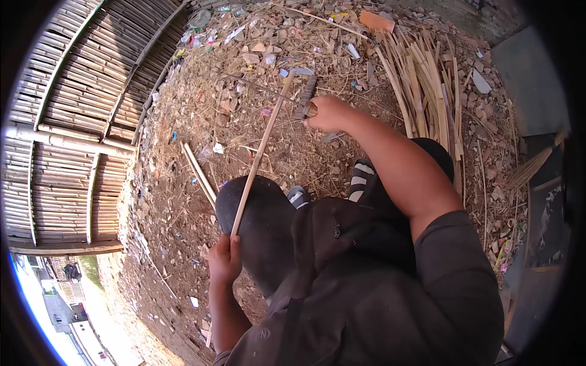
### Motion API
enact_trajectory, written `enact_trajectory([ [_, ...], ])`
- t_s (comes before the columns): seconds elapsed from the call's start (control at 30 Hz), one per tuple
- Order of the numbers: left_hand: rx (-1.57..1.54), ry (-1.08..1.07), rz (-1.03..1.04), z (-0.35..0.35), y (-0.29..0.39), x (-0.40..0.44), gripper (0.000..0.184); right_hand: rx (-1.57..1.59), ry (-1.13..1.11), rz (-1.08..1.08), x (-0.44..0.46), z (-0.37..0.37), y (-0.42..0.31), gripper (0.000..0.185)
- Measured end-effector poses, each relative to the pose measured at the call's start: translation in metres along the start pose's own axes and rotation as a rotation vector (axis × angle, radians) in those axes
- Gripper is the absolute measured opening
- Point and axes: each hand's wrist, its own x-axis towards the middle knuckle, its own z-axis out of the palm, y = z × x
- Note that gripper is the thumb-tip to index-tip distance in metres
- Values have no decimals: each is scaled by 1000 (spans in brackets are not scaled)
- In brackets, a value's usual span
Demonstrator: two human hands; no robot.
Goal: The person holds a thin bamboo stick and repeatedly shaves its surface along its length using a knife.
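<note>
My left hand (224, 259) is closed around the near end of a long, pale bamboo strip (261, 152). The strip slants up past my dark-clad knee to the littered ground. My right hand (329, 114) grips a knife by its handle end, and its thin dark blade (256, 86) points left. Near its far end, the strip is crossed by the blade; whether they touch I cannot tell. A dark ribbed piece (309, 90) stands out beside my right fingers, and its link to the knife is unclear. My fingers hide most of the grip.
A bundle of split bamboo strips (427, 91) lies to the right, below an orange-brown brick-like piece (376, 21). Two short strips (198, 174) rest left of my knee. A bamboo wall (73, 110) borders the left. A broom (537, 161) leans at the right. Rubble and scraps cover the ground.
</note>
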Motion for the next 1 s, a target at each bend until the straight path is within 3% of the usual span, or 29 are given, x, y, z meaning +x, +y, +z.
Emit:
enact_trajectory([
  [0.13, -4, -3, 31, 4, -7, 3, 38, -24, -30, -157, -29, -2, -31, 38],
  [0.23, -107, -80, -7, 0, -10, 7, 40, -246, -245, -345, -54, -15, -67, 32],
  [0.33, -111, -88, 23, -8, -4, 9, 40, -236, -308, -389, -40, -17, -53, 34],
  [0.37, -96, -76, 17, -8, -5, 5, 40, -87, -319, -295, -30, -15, -37, 38],
  [0.47, -70, -47, 14, -6, -5, 6, 40, -11, -21, 27, -2, -3, -2, 37],
  [0.57, -78, -58, -6, -6, -1, 6, 40, -111, -64, 21, -17, -11, -22, 37],
  [0.77, -157, -103, -38, -4, -6, 9, 40, -244, -348, -417, -49, -20, -67, 42],
  [0.87, -148, -97, -57, -5, -12, 4, 40, -16, -216, -191, -27, -21, -14, 36],
  [0.93, -87, -69, -50, -5, -7, 4, 40, 49, -39, 134, -9, -28, 8, 42],
  [1.0, -68, -80, -62, -7, -7, 5, 41, -11, -16, 111, -8, -31, 7, 42],
])
